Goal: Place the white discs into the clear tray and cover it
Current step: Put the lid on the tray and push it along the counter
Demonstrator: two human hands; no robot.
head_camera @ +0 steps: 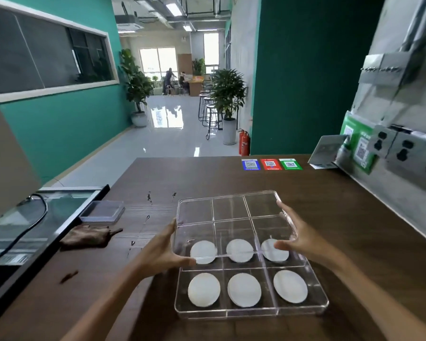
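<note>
Lower centre of frame: both hands, left (pixel 161 252) and right (pixel 303 239), pinch clear lid (pixel 228 212) edges; light, stiff, slippery, over tray (pixel 251 312).

Six round white discs (pixel 244 290) lie in the clear, colourless plastic tray (pixel 251 312) on the dark brown wood-grain table (pixel 342 217). At the far right sit three small cards (blue (pixel 250 164), red (pixel 271 164), green (pixel 290 164)), each with a white patterned square.
</note>
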